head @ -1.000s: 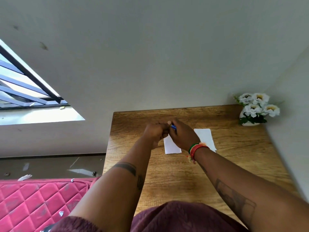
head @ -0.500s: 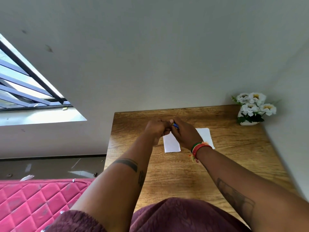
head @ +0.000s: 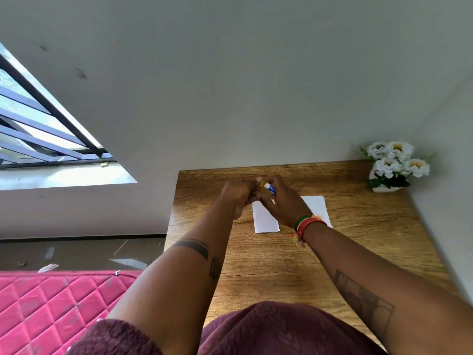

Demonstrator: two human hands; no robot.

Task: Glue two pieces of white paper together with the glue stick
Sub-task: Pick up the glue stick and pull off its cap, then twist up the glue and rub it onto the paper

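Wooden table with white paper, flower pot.

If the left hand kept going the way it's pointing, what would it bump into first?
Probably the glue stick held in the right hand; the left hand points right at it, nearly touching, though depth is hard to judge.

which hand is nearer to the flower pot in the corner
Right. The right hand is over the white paper, on the flower pot side; the left hand is farther away, beyond it.
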